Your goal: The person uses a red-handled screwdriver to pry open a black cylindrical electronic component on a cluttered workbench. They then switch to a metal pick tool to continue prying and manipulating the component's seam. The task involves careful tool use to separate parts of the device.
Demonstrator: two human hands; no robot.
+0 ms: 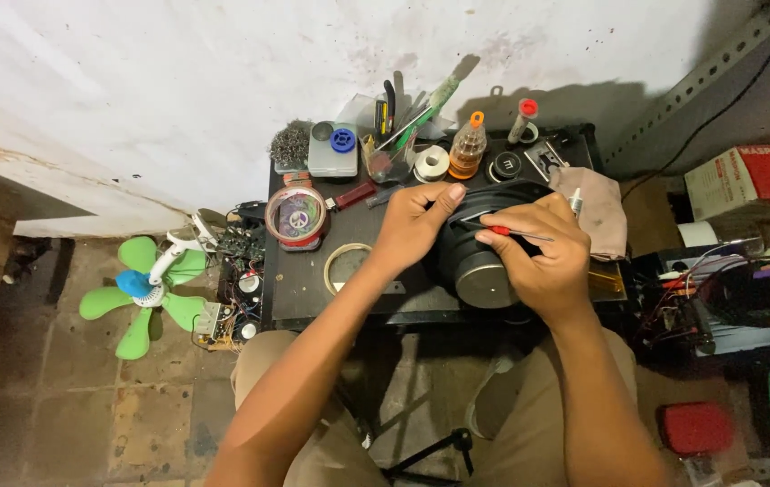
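A black loudspeaker (484, 271) lies face down on a small dark worktable (299, 289), its round magnet turned up. My left hand (414, 224) grips the speaker's rim at the upper left, thumb stretched along the edge. My right hand (543, 257) rests over the speaker's right side and holds a thin tool with a red handle (499, 231), its metal shaft pointing right. Both my forearms reach in from below over my knees in tan trousers.
The table's back edge carries a tool cup (394, 135), an orange bottle (467, 149), tape rolls (431, 163), a round tin (297, 216) and a cloth (597, 207). A green fan (146, 289) and circuit boards (236, 298) lie left; boxes and wires crowd the right.
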